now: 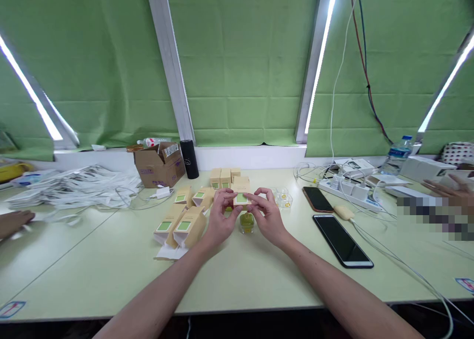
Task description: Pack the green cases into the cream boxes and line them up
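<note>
Both hands, left (222, 220) and right (268, 218), pinch a small kraft box (241, 207) by its sides between thumbs and fingers, above the middle of the surface (259, 280). Its green panel faces up and toward the near edge; fingers hide too much to confirm its long axis. Just below is a green-topped clear jar (246, 222). Left: kraft cartons (189, 226), green panels angled near. Right: a white-framed phone (343, 241), lying obliquely, its near end rightward.
</note>
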A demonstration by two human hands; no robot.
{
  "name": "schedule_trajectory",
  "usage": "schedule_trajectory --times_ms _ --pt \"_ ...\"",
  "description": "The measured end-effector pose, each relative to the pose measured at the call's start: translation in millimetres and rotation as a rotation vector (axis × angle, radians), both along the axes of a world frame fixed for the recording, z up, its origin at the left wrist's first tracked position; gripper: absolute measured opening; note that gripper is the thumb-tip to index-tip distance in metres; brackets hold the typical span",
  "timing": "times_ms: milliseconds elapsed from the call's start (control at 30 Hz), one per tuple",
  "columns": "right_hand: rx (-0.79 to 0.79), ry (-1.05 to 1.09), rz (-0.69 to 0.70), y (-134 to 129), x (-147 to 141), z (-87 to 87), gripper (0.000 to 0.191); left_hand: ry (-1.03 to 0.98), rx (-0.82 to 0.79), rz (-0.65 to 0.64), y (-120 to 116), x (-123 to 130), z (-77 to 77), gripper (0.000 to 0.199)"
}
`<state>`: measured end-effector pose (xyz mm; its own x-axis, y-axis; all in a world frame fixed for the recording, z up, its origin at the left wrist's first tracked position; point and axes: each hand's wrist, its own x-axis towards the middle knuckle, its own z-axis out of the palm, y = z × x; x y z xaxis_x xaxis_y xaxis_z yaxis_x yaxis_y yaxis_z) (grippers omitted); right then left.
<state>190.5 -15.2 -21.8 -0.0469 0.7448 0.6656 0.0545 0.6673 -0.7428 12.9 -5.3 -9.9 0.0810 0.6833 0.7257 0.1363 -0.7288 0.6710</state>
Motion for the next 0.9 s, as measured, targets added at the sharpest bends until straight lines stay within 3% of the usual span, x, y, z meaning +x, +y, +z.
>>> schedule_trajectory --times_ms 367,600,733,900 --pt "0.022 -0.116 -0.040 -7.4 3.4 5.8 0.044 0.159 0.081 0.074 -7.5 -1.7 4.2 0.040" --pt "0.045 -0.215 -0.007 -8.8 6.2 7.1 0.054 0.283 0.105 0.209 -3.4 -6.7 3.3 0.049" --pt "0.116 -0.211 0.035 -9.9 6.4 4.2 0.065 0.241 0.056 0.232 -0.4 -9.4 0.5 0.047" --pt "0.191 -0.247 0.049 -13.4 6.0 7.5 0.066 0.115 -0.043 0.155 1.7 -8.2 -1.7 0.052"
